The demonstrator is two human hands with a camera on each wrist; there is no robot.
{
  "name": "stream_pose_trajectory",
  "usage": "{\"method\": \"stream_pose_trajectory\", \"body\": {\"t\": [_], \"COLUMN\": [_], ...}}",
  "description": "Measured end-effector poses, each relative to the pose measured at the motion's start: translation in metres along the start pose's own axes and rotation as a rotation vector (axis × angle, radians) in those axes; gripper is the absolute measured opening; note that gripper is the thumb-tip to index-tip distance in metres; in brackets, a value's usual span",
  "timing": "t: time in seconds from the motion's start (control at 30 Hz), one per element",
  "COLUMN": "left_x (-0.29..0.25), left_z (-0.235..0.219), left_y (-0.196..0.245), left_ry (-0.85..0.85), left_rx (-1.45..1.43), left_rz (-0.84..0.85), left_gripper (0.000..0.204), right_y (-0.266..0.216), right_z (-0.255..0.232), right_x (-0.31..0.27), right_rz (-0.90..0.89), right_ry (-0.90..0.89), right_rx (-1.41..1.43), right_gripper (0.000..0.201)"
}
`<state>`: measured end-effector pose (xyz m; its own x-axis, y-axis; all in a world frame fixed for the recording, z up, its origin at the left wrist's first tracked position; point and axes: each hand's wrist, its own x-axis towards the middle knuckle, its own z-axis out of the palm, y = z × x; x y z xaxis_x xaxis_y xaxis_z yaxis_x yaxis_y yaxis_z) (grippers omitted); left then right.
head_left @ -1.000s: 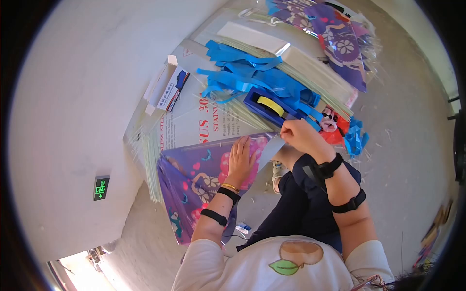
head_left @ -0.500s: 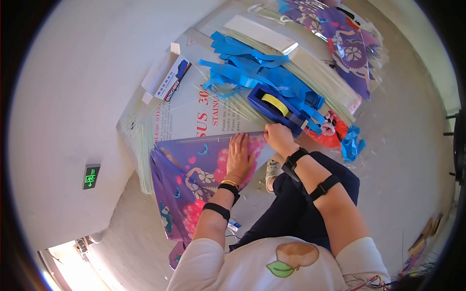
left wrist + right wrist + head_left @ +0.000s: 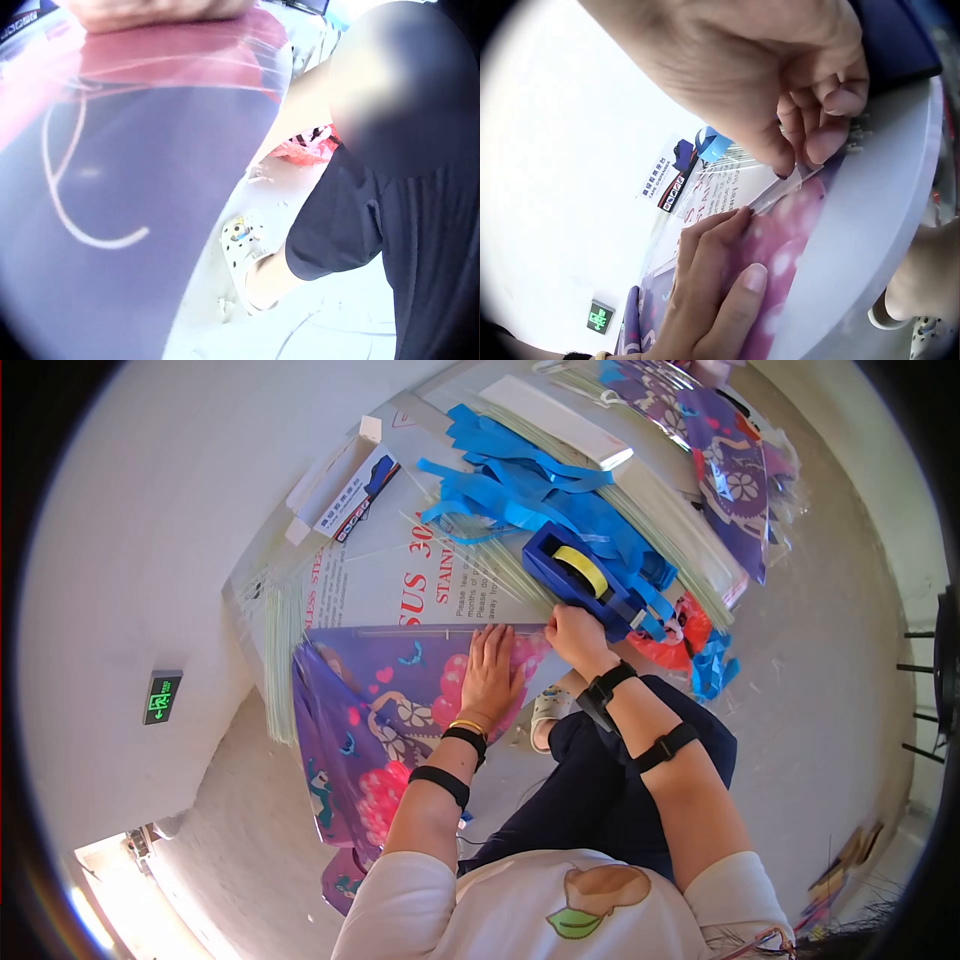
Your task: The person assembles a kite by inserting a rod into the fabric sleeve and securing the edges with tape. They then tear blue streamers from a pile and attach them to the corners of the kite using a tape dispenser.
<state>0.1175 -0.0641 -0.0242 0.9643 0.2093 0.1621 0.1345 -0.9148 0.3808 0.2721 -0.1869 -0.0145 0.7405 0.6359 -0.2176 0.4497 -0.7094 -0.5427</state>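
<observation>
The left hand (image 3: 488, 685) lies with fingers extended on a purple and pink printed sheet (image 3: 365, 680), near its upper edge. At the sheet's right corner the right hand (image 3: 580, 640) is curled. In the right wrist view, thumb and fingertips of the right hand (image 3: 780, 82) pinch a thin clear strip (image 3: 806, 174) at that edge, beside the spread left hand (image 3: 712, 285). Just above the right hand stands a blue tape dispenser (image 3: 610, 595) with a yellow core. The left wrist view shows part of the left hand (image 3: 165, 11) over the blurred sheet (image 3: 142, 180).
Blue strips (image 3: 510, 490), thin pale sticks (image 3: 280, 670) and an open dispenser box (image 3: 345, 490) lie on the printed board (image 3: 390, 580). Clear packs and another purple sheet (image 3: 740, 480) are at the far side. Below the table edge are legs and a shoe (image 3: 548, 715).
The right hand has moved left from beside the dispenser's front to the sheet's corner. The left hand has stayed on the sheet. The head view has shifted slightly.
</observation>
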Motion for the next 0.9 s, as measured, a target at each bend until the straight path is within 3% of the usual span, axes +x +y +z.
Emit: {"method": "stream_pose_trajectory", "body": {"t": [0.57, 0.87, 0.9], "left_x": [-0.001, 0.0, 0.0], "left_z": [0.001, -0.002, -0.002], "left_y": [-0.004, -0.002, -0.002], "left_ry": [-0.019, -0.015, -0.014], "left_rx": [0.035, 0.008, 0.008], "left_rz": [0.008, 0.0, 0.001], "left_gripper": [0.072, 0.07, 0.07], "right_y": [-0.006, -0.012, -0.014], "right_z": [-0.001, -0.006, -0.008], "right_x": [0.004, -0.008, -0.012], "right_rz": [-0.053, 0.041, -0.107], "right_ry": [0.034, 0.02, 0.003], "right_rx": [-0.049, -0.23, -0.122], "right_gripper": [0.02, 0.014, 0.018]}}
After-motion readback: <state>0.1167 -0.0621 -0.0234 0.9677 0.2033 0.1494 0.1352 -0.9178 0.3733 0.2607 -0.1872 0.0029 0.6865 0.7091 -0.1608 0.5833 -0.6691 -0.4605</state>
